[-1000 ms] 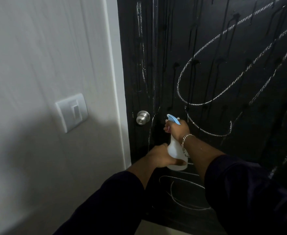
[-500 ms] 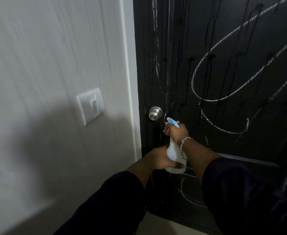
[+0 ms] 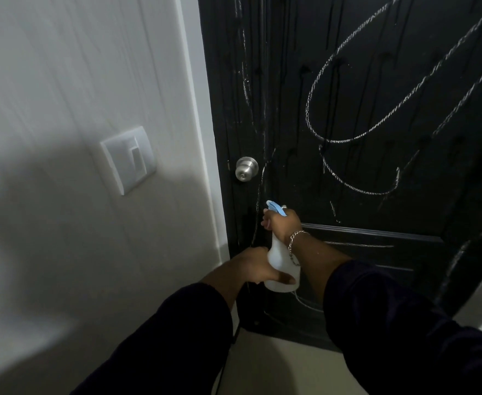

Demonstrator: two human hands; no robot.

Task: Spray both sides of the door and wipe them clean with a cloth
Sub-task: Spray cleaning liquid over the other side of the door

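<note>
1. While the right hand (image 3: 284,225) wraps the neck of the spray bottle (image 3: 281,263), the left hand (image 3: 252,265) cups its base, below the doorknob (image 3: 246,169).
2. Its long axis stands near upright; the blue nozzle (image 3: 275,208) aims at the black door (image 3: 362,95) (chalk-scribbled, streaked with drips), seemingly close ahead.
3. No cloth shows.
</note>
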